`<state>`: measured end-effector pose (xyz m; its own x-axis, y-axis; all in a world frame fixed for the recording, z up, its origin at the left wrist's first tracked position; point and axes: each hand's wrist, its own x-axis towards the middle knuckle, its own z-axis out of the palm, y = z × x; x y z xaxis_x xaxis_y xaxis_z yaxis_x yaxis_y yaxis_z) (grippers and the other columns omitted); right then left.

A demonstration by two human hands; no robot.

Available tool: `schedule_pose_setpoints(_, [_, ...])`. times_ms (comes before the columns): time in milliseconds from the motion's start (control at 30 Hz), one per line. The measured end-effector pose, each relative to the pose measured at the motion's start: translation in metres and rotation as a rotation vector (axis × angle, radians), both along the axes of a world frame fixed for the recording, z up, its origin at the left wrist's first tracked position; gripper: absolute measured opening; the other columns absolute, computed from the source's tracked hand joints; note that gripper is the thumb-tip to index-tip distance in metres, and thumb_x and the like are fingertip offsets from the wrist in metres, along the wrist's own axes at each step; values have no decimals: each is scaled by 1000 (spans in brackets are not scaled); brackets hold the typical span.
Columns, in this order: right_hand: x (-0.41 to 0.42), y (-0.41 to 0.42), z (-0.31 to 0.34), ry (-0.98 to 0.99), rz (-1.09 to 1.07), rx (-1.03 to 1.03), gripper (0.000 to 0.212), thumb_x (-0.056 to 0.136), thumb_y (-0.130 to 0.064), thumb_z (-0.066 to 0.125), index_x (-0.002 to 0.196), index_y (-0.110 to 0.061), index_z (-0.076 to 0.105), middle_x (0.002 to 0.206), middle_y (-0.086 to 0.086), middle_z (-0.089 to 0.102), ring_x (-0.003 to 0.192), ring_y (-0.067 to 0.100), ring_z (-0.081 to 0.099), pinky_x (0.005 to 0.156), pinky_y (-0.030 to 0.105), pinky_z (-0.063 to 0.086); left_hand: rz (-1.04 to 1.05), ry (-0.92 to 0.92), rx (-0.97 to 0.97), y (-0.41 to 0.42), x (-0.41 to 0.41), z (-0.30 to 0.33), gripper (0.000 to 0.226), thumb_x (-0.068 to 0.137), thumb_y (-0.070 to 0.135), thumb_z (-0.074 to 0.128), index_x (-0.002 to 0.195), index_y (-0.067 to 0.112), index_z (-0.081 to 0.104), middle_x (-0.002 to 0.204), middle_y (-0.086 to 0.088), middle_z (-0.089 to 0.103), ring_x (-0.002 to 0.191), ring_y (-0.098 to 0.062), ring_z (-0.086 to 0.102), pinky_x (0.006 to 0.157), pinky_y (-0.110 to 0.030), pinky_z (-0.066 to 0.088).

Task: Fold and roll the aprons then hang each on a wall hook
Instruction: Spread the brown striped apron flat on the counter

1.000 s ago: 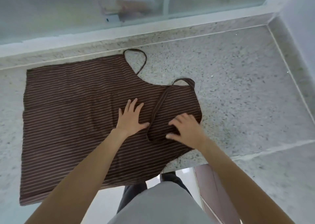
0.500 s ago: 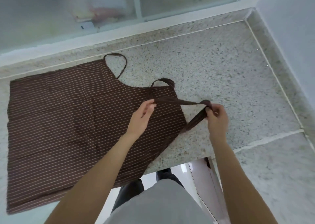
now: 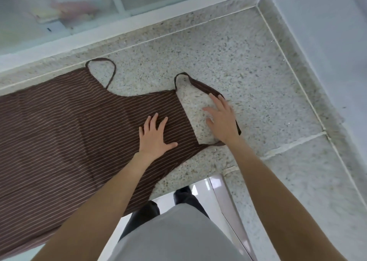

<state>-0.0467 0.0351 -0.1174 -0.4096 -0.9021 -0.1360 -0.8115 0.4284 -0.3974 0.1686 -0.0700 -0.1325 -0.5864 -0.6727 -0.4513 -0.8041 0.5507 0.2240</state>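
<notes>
On the speckled stone counter [image 3: 228, 48] below a frosted window [image 3: 59, 8], the brown striped apron [image 3: 69, 131] lies flat, its neck loop [image 3: 200, 83] spread out to the right of the bib. We judge the step is laying things out before the first fold, so we should keep the left hand [image 3: 154, 136] flat on the bib, fingers spread, while the right hand [image 3: 220, 119], open and holding nothing, smooths the loop. Half a second ago both hands held that loop taut in the air; now it lies on the stone.

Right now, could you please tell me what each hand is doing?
Left hand: open, flat on the apron.
Right hand: open, fingers spread over the strap, gripping nothing.
</notes>
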Motion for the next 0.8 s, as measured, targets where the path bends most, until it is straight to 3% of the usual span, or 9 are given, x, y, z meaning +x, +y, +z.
schedule_pose_setpoints(67, [-13,-10,-9,9,34,118,42,94,-22,48,136,-21,45,157,-4,15,145,19,4,115,44,10,-5,-2,-15,-1,0,0,98,72,69,59,148,32,9,157,-3,-1,143,-27,-3,115,-53,10])
schedule_pose_setpoints(167, [-37,-7,-18,11,-23,215,50,95,-27,45,143,-22,33,158,-1,12,145,19,3,118,41,8,-16,-8,-32,-2,0,0,98,71,70,59,148,33,11,157,-3,0,143,-28,-2,115,-52,12])
schedule_pose_setpoints(300, [-61,15,-11,66,-227,246,46,94,-30,46,139,-22,39,155,9,20,144,29,6,117,48,3,-8,17,-10,-3,1,-3,97,72,68,60,148,33,12,157,-2,-1,143,-26,-5,116,-52,7])
schedule_pose_setpoints(367, [-62,23,-6,95,-225,225,40,94,-29,47,133,-21,46,153,10,26,143,33,6,114,51,-2,5,86,26,-1,5,-5,91,75,63,60,148,32,16,157,0,0,144,-23,-6,114,-51,1])
schedule_pose_setpoints(433, [-50,27,-2,121,-153,81,34,92,-23,52,125,-16,54,144,11,40,140,35,18,113,52,7,24,248,50,1,12,-6,72,84,51,60,145,28,29,156,1,12,144,-21,2,116,-53,3])
schedule_pose_setpoints(500, [-22,28,4,121,-42,-98,27,87,-17,56,113,-13,61,129,11,55,130,36,37,107,54,25,45,376,43,4,29,-5,53,90,38,57,138,23,42,151,-1,28,142,-21,18,114,-53,16])
schedule_pose_setpoints(600, [45,25,10,-37,160,-204,28,88,-23,46,107,-14,64,115,5,62,113,30,51,95,48,43,95,428,-37,13,71,-3,38,92,33,55,128,23,51,137,1,46,130,-19,37,109,-47,31])
schedule_pose_setpoints(700, [123,21,9,-196,403,-209,31,88,-22,41,103,-12,66,102,3,66,96,24,57,83,39,50,219,436,-142,30,130,3,29,92,26,57,121,22,56,125,1,55,119,-20,46,103,-42,37])
schedule_pose_setpoints(800, [194,21,1,-250,606,-186,27,91,-17,44,105,-12,67,100,4,67,94,21,58,85,35,49,413,382,-235,51,195,4,26,91,21,57,116,17,58,119,-3,59,112,-23,50,99,-40,37])
